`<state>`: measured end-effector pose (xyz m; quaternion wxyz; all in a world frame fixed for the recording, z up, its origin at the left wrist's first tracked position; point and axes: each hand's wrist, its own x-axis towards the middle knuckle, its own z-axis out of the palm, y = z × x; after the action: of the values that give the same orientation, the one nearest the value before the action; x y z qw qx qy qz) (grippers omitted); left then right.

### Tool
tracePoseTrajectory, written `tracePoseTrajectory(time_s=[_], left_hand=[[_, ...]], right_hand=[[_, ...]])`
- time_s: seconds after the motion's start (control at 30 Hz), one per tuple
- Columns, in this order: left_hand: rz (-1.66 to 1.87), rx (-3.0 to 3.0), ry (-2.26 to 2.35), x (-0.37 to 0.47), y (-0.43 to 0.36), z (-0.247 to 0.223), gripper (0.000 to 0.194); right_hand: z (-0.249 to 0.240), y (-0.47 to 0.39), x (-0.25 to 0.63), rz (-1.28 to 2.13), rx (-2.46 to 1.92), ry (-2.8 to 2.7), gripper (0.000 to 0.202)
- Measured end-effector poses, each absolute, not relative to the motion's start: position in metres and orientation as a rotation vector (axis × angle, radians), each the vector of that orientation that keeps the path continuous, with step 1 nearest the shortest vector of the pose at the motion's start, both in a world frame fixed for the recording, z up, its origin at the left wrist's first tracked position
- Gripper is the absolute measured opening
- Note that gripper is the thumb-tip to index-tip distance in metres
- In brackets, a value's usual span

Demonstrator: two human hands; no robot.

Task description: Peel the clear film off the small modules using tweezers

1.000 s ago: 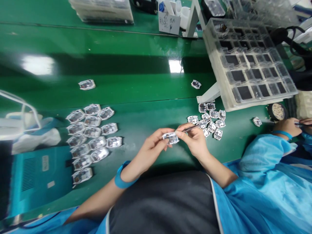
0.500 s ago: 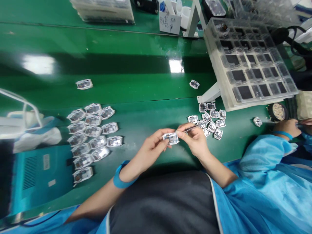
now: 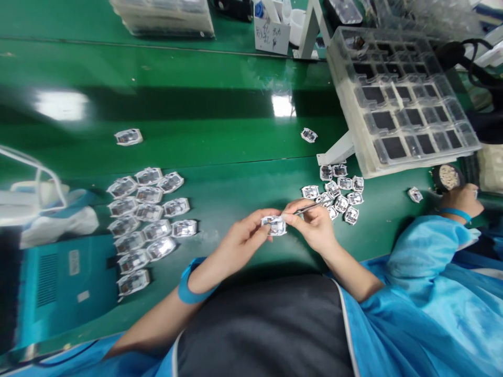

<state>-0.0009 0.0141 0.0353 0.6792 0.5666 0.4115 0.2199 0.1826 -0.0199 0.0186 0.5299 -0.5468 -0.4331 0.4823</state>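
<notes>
While the left hand (image 3: 245, 238) pinches a clear-edged unit (image 3: 274, 225), its long axis running left to right, right hand (image 3: 310, 225) gripping tweezers (image 3: 310, 207)

Teal case (image 3: 58, 293) at left, lettered box (image 3: 271, 37) behind.

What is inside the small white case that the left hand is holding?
Inside the white case, silvery and dark pieces show. The thumb of the left hand covers one end; what lies under it cannot be seen.
</notes>
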Motion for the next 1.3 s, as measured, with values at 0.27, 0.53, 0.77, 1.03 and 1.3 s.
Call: tracePoseTrajectory(time_s=[0.27,0.53,0.77,1.03,1.3], left_hand=[[0.549,1.043,0.979,0.003,0.013,0.03,0.029],[0.664,0.771,0.981,0.008,0.013,0.038,0.028],[0.657,0.873,0.97,0.008,0.011,0.032,0.027],[0.678,0.918,0.991,0.01,0.011,0.028,0.028],[0.664,0.888,1.024,0.009,0.014,0.03,0.03]], right_hand=[[0.017,-0.021,0.178,1.12,-1.311,-1.002,0.017],[0.019,-0.022,0.175,0.981,-1.343,-0.982,0.013],[0.017,-0.022,0.174,0.987,-1.327,-1.046,0.01],[0.016,-0.021,0.173,1.056,-1.217,-1.013,0.013],[0.02,-0.028,0.178,0.691,-1.157,-1.369,0.007]])
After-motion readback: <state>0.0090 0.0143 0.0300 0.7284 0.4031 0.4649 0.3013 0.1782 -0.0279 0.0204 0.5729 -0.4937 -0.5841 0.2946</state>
